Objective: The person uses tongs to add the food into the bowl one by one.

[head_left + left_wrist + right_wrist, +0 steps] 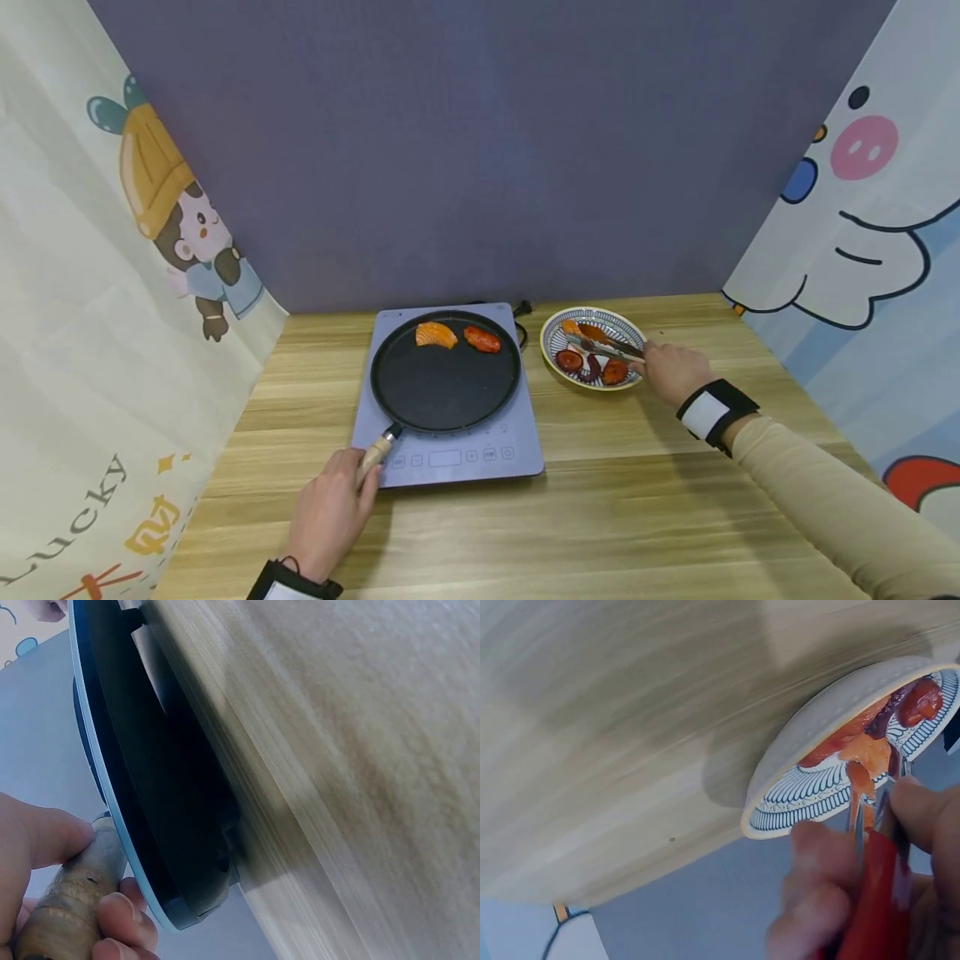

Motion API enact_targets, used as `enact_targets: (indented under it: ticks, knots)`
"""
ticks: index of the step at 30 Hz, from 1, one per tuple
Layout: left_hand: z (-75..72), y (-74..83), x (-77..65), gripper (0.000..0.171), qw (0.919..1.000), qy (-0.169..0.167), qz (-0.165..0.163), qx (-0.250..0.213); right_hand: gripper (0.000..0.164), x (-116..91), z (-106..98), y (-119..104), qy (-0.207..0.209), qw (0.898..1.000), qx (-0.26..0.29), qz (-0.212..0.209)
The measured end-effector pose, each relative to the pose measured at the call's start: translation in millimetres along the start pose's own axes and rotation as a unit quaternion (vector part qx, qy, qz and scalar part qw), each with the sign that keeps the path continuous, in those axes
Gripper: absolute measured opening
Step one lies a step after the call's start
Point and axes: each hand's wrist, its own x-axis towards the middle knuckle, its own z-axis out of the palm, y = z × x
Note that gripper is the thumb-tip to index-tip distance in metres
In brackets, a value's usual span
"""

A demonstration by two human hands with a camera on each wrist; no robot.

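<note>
Left hand: one; your left hand, thumb and fingers wrapped around the wooden pan handle, probably to keep the pan from sliding.
Handle: one; angled toward your front left, which suits that hand's reach.
Cooktop: one, lavender, on the wooden table; its panel faces you, likely for easy reading.
Pan: one, a flat black pan, set toward the cooktop's back, perhaps over the heating area.
Food in the pan: two pieces near its far rim, apart: one striped orange slice and, right of it, one red piece.
Bowl: one patterned bowl, right of the cooktop, seemingly there to keep the food close; at least five pieces inside, some partly hidden.
Tongs: one pair, tips down among the food; you cannot tell whether they pinch anything.
Right hand: one; your right hand, fingers and thumb clamped on the tongs, apparently so you touch no food.
</note>
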Motion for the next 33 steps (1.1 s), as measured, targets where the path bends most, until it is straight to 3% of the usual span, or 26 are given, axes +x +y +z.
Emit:
enact_targets:
  ticks: [14, 33]
  knots:
    - [0.1, 0.1, 0.7, 0.028, 1.0, 0.004, 0.002, -0.003, 0.033, 1.8, 0.6, 4.3, 0.022, 0.999, -0.002, -0.027]
    - [0.4, 0.0, 0.4, 0.031, 0.9999, -0.01, -0.007, -0.002, 0.033, 4.0, 4.6, 6.4, 0.015, 1.0, 0.01, -0.014]
